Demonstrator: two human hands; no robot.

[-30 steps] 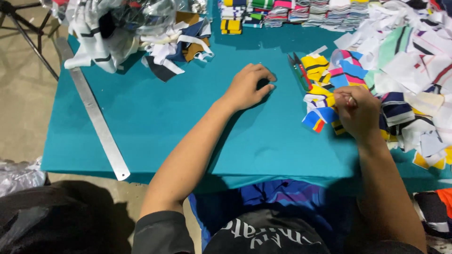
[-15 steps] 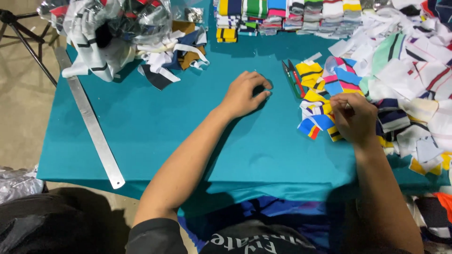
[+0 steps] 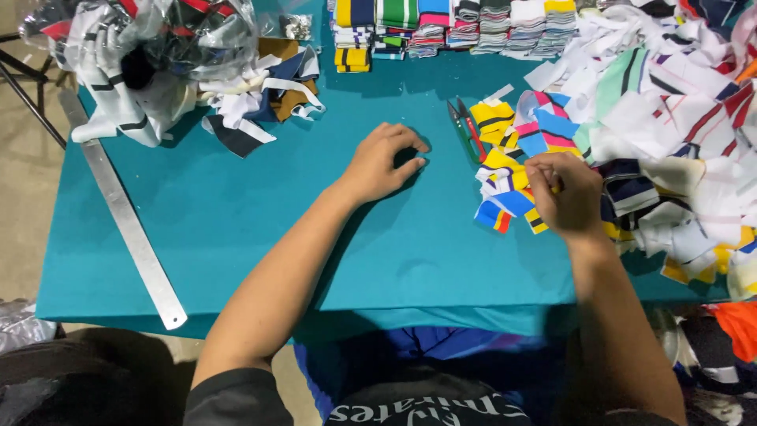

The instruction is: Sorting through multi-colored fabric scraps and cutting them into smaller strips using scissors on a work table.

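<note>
My left hand (image 3: 382,162) rests on the teal tablecloth (image 3: 236,229) near the table's middle, fingers curled loosely with nothing in them. My right hand (image 3: 564,193) is closed over a small pile of striped fabric pieces (image 3: 509,177) in yellow, blue, pink and white, pinching one of them. A small pair of thread snips (image 3: 465,130) with green and red handles lies just left of that pile, between the two hands.
A long metal ruler (image 3: 130,233) lies along the left edge. A plastic bag of fabric scraps (image 3: 158,55) sits far left. Stacks of striped fabric (image 3: 449,24) line the far edge, and a large heap of loose pieces (image 3: 678,134) fills the right.
The view has shifted slightly. My right hand has moved a little left over the small pile and closed on a piece. My left hand has stayed in place.
</note>
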